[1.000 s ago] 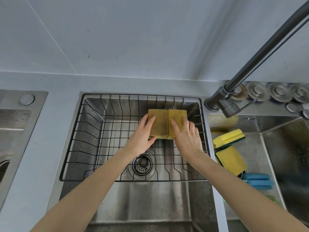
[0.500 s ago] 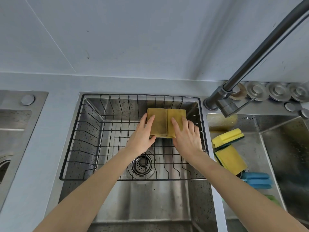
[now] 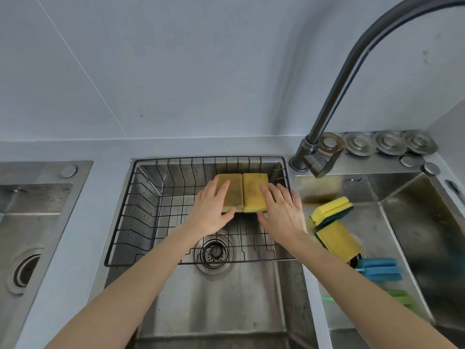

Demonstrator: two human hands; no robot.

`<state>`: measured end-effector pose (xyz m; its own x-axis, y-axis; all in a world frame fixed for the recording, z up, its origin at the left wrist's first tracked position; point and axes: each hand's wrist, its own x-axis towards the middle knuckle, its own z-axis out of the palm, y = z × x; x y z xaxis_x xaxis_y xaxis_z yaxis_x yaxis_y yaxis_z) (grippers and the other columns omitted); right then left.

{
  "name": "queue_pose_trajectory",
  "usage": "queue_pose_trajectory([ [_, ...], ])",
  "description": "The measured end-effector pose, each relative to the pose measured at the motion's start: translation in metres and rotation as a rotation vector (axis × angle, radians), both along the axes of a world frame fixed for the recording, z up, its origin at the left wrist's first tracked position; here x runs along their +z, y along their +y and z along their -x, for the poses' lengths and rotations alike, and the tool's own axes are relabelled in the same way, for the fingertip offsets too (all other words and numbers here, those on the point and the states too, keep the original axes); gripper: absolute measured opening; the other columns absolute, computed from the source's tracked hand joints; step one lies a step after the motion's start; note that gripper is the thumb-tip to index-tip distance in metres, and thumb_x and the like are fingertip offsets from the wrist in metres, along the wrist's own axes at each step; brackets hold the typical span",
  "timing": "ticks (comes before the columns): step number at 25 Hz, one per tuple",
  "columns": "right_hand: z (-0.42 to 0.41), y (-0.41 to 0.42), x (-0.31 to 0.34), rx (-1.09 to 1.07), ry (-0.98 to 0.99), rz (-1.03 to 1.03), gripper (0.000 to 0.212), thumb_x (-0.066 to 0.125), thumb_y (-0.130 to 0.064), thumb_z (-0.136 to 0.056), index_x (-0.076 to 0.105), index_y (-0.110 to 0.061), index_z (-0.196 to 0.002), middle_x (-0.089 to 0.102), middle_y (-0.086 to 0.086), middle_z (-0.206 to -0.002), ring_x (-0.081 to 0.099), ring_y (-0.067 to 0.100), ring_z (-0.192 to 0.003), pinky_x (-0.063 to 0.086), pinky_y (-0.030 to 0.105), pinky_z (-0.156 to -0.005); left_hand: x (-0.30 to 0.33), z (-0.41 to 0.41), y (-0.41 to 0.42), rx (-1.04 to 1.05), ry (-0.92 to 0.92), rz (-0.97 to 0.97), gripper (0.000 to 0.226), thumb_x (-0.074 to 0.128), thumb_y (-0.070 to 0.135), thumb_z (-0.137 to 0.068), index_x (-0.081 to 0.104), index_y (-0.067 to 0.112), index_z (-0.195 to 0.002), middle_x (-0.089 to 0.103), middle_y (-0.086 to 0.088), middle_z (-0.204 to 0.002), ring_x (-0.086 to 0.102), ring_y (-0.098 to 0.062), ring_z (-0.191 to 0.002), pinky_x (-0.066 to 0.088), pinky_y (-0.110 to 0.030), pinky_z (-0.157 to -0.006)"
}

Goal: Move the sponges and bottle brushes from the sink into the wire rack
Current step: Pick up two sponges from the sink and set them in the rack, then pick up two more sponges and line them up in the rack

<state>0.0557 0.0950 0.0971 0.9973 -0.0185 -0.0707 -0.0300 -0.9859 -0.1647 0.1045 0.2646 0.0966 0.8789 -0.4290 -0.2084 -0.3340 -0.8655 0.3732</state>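
Note:
Two worn yellow-brown sponges lie side by side at the back right of the black wire rack [image 3: 120, 222], which sits across the middle sink. My left hand [image 3: 210, 212] rests on the left sponge [image 3: 232, 190], fingers on top and thumb at its near edge. My right hand [image 3: 280, 215] lies the same way on the right sponge [image 3: 254, 190]. In the right sink lie two yellow-and-green sponges [image 3: 329, 210] [image 3: 336, 239] and a stack of blue sponges [image 3: 380, 269]. Something green [image 3: 400, 298] shows past my right forearm.
A dark curved faucet [image 3: 352, 71] arches over the right sink [image 3: 415, 222], with round metal caps [image 3: 390, 142] behind it. The middle sink's drain [image 3: 214, 251] shows under the rack. A further sink [image 3: 25, 222] is at the left.
Both hands stay on the two sponges in the rack; the thumbs have spread slightly. The sponges have not visibly moved.

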Motion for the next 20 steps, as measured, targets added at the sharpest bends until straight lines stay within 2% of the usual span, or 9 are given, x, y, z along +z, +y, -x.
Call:
queue_pose_trajectory([
  [9,0.06,-0.059,0.027,-0.072,-0.083,-0.151,0.06,0.048,-0.032,-0.09,0.023,-0.018,-0.142,0.035,0.005,-0.148,0.029,0.022,-0.138,0.023,0.038,-0.114,0.053,0.035,-0.042,-0.115,-0.094,-0.001,0.068,0.046,0.038,-0.089,0.009,0.018,-0.143,0.002,-0.011,-0.155,0.007,-0.027,-0.143,0.012,-0.043,-0.117],
  [14,0.096,-0.104,0.027,-0.157,-0.013,-0.142,0.061,0.046,-0.034,-0.091,0.02,-0.018,-0.143,0.029,0.008,-0.151,0.025,0.024,-0.139,0.021,0.041,-0.114,0.059,0.061,-0.091,-0.192,-0.079,0.04,0.069,0.047,0.038,-0.088,0.009,0.021,-0.143,0.003,-0.008,-0.156,0.014,-0.028,-0.141,0.019,-0.045,-0.116],
  [20,0.128,-0.163,0.027,-0.205,0.066,-0.108,0.064,0.045,-0.037,-0.092,0.015,-0.018,-0.145,0.025,0.008,-0.152,0.025,0.027,-0.139,0.02,0.041,-0.114,0.053,0.082,-0.154,-0.245,-0.052,0.091,0.069,0.048,0.037,-0.089,0.009,0.021,-0.143,0.007,-0.008,-0.156,0.013,-0.024,-0.142,0.021,-0.04,-0.114],
])
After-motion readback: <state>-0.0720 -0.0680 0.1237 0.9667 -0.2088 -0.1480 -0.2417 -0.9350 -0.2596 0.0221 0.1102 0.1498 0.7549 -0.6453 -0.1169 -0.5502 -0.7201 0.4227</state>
